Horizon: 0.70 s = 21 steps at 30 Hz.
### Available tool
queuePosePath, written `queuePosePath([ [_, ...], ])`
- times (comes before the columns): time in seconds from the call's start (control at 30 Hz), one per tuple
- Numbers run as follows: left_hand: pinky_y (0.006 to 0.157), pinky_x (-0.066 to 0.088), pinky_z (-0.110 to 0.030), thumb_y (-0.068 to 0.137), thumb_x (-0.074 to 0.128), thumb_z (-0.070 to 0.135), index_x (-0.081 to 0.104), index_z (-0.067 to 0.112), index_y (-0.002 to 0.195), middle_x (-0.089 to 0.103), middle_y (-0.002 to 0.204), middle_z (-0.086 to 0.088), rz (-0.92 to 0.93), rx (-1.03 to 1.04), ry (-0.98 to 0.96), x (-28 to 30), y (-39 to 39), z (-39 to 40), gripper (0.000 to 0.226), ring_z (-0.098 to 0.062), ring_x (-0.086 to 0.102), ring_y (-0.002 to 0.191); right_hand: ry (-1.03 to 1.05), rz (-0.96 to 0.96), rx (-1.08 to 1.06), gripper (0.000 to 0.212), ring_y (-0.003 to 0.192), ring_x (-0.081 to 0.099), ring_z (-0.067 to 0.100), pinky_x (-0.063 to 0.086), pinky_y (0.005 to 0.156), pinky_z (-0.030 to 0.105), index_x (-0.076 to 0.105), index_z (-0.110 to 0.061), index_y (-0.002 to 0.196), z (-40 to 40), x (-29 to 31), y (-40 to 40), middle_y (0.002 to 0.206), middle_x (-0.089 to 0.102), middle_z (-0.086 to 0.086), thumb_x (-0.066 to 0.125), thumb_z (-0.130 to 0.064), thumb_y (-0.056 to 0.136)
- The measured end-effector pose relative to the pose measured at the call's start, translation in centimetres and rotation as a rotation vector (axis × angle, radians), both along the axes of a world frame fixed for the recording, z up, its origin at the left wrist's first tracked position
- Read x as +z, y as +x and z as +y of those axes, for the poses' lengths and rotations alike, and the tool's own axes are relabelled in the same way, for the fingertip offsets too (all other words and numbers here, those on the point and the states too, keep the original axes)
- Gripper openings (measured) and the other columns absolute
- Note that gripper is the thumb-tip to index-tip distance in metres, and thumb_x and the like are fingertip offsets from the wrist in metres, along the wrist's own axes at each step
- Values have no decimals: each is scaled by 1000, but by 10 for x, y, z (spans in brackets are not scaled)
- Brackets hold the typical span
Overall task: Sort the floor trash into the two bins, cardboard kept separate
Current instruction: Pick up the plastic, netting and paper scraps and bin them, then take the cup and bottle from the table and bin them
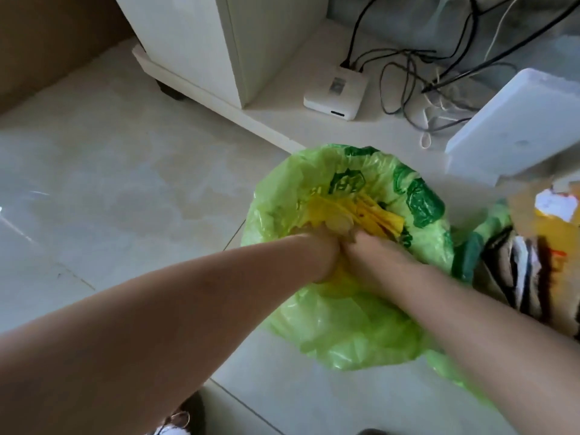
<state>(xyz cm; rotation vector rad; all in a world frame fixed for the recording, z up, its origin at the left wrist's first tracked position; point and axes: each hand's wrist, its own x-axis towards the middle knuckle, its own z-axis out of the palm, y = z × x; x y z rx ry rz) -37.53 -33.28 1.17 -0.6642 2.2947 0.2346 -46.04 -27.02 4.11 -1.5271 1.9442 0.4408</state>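
Observation:
A bin lined with a light green plastic bag [345, 334] stands on the floor at centre right. Inside it lies crumpled yellow plastic trash [383, 215]. My left hand [317, 249] and my right hand [373, 255] are side by side down in the bag's mouth, both pressed against the yellow plastic with fingers curled into it. To the right, a second green-lined bin [470, 249] holds upright flattened cardboard pieces [527, 271]; only part of it shows at the frame edge.
A white cabinet on wheels [219, 42] stands behind on a low white platform. A white router box [335, 92] with tangled black cables [408, 73] sits there, and a white foam slab [514, 127] leans at the right. Pale tiled floor [110, 183] spreads to the left.

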Motion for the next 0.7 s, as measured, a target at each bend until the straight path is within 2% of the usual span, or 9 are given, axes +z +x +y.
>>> queuePosePath([
  [0.07,109,36,-44,91,53,32,30,14,145,30,148,-11,-17,-26,31,17,2,1,62,-30,32,136,7,10,-58,34,118,48,34,41,92,39,42,-13,132,6,20,-4,133,41,11,33,-14,100],
  [0.17,102,41,-44,89,55,35,33,18,142,30,145,-10,-3,69,95,62,9,9,60,-32,32,135,-49,14,-59,29,106,53,35,46,81,38,48,-21,120,21,54,-4,125,42,10,46,-15,93],
  [0.27,100,42,-44,89,54,35,35,20,141,32,147,-8,72,121,116,119,17,18,58,-31,33,136,-119,-93,-181,34,104,57,38,50,85,39,52,-27,123,43,96,0,122,46,12,46,-14,91],
  [0.4,90,48,-37,87,56,34,43,23,136,45,138,-7,184,402,206,197,25,38,51,-29,50,121,-202,-219,-421,60,130,42,37,41,103,44,45,-28,139,76,170,4,149,31,18,36,3,88],
  [0.5,81,45,-29,88,56,32,47,24,134,49,137,-5,240,534,314,257,27,64,47,-26,55,114,-297,-287,-583,57,134,40,30,38,107,39,47,-23,138,118,227,9,146,36,18,41,2,88],
  [0.63,84,48,-30,88,59,28,52,20,129,55,132,-7,278,606,425,332,21,113,42,-25,59,106,-344,-301,-821,50,135,37,22,35,108,31,48,-24,136,205,312,17,148,35,7,45,-3,91],
  [0.7,85,49,-32,88,60,27,54,18,126,57,129,-7,297,581,476,365,13,142,39,-22,58,97,-346,-286,-943,48,135,37,18,28,107,24,46,-22,138,251,355,17,147,36,6,46,-5,93],
])
